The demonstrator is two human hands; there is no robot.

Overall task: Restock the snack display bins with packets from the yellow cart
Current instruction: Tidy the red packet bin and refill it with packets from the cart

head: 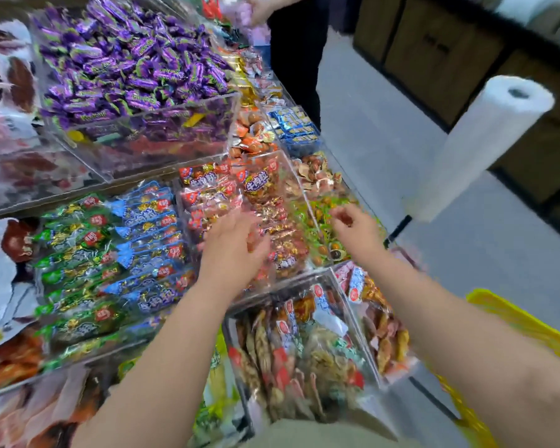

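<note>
The left hand [236, 244] reaches into the clear bin [299, 189] of red packets [207, 179], fingers bent down among them; blur hides whether it grips any. The right hand [353, 227] hovers over the neighbouring green-wrapped snacks [306, 216], fingers curled, grip unclear. The yellow cart [514, 321] shows low at the right, behind the right forearm

We've got a white roll [485, 143] leaning on a black stand [398, 227] above the grey floor [369, 140]. Behind the roll, dark wooden cabinets [434, 53]. Far left of the roll, another person in dark clothing [291, 43], blurred.
</note>
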